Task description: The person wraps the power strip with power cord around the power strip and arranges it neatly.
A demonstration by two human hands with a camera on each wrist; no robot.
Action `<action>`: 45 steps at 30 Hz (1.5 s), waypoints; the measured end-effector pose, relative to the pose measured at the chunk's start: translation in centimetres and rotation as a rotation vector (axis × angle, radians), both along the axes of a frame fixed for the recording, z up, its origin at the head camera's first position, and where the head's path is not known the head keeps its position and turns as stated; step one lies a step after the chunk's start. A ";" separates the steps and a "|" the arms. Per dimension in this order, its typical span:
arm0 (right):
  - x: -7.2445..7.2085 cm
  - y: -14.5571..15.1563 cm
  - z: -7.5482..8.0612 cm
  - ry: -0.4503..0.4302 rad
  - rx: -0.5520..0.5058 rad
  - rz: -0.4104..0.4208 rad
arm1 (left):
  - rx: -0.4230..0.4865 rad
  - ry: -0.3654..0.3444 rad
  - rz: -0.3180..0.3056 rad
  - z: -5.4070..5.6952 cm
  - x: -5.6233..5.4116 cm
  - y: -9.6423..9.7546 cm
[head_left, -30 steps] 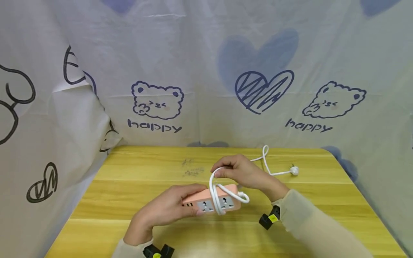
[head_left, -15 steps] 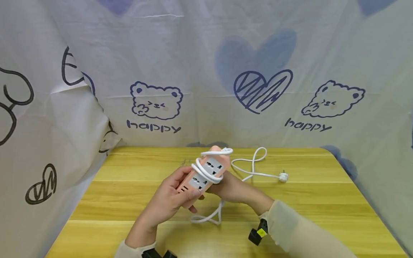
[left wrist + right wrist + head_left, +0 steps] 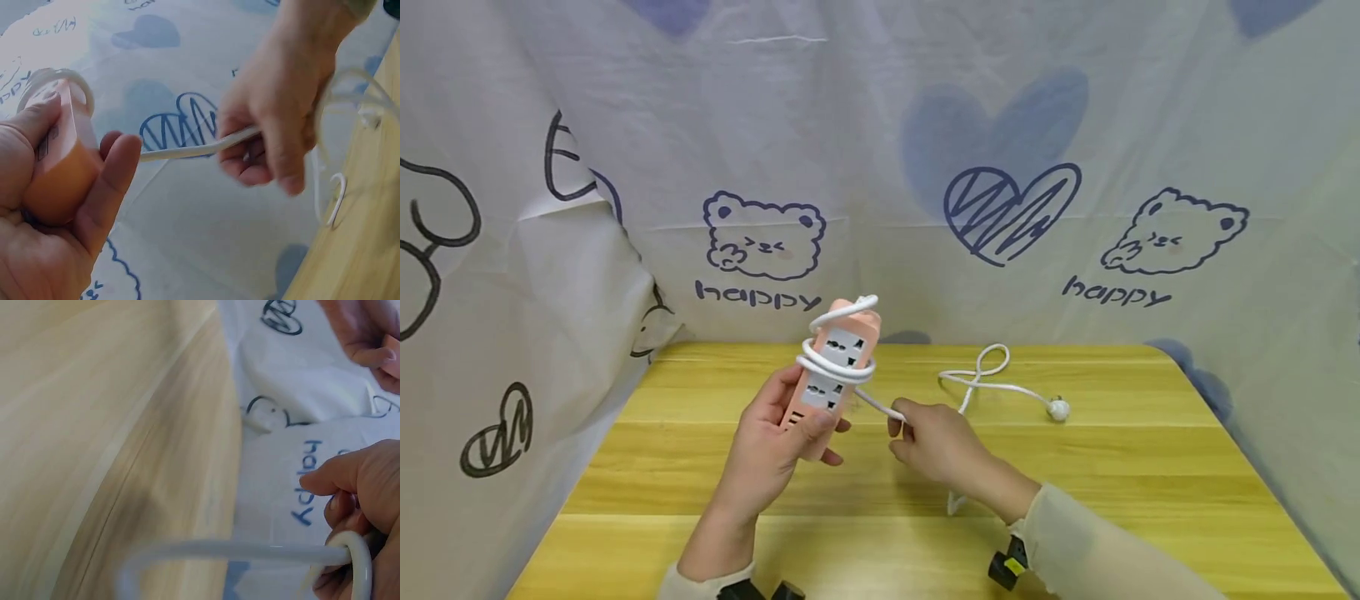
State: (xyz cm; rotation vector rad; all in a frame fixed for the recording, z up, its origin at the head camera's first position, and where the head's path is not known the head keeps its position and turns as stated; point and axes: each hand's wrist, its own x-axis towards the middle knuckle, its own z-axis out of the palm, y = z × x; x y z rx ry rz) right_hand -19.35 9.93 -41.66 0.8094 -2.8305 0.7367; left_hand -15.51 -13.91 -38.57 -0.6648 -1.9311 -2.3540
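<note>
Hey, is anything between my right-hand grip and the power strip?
Your left fingertips poke out beside the power strip's lower half, facing the right-hand grip; otherwise, only the white cord crosses the gap.

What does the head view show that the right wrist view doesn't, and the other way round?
Only the head view: the white plug, the socket panels and the cord turns wrapped round the strip.

Only the right wrist view: a close-up cord bend at the right hand's fingers.

Both: that hand, the left hand, some white cord, the power strip (just a sliver in the wrist view), table and printed cloth.
</note>
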 end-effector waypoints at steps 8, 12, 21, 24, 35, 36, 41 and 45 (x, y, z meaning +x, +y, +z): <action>-0.4 3.0 -1.2 -0.048 0.131 0.092 | 0.024 -0.010 0.035 0.5 -0.1 -0.5; -0.8 5.4 -1.5 0.047 0.187 0.114 | 0.133 0.088 0.032 1.1 0.2 -1.5; -1.6 10.8 -0.7 0.356 0.231 -0.014 | 0.367 0.205 0.000 1.7 0.3 -3.2; -1.6 10.8 -0.2 0.329 0.234 -0.065 | 0.263 0.145 0.024 1.5 0.5 -2.8; -0.3 7.1 0.9 -0.264 -0.366 -0.096 | 0.057 -0.025 0.064 1.0 0.3 -0.4; -0.3 6.8 0.8 -0.322 -0.387 -0.059 | 0.039 -0.040 0.062 0.9 0.3 -0.2; -0.3 6.2 0.2 -0.394 -0.408 -0.013 | -0.034 -0.104 0.131 0.5 -0.3 -0.2; -0.1 6.9 0.0 -0.265 -0.349 -0.066 | -0.089 -0.180 0.233 -0.2 -1.2 -1.5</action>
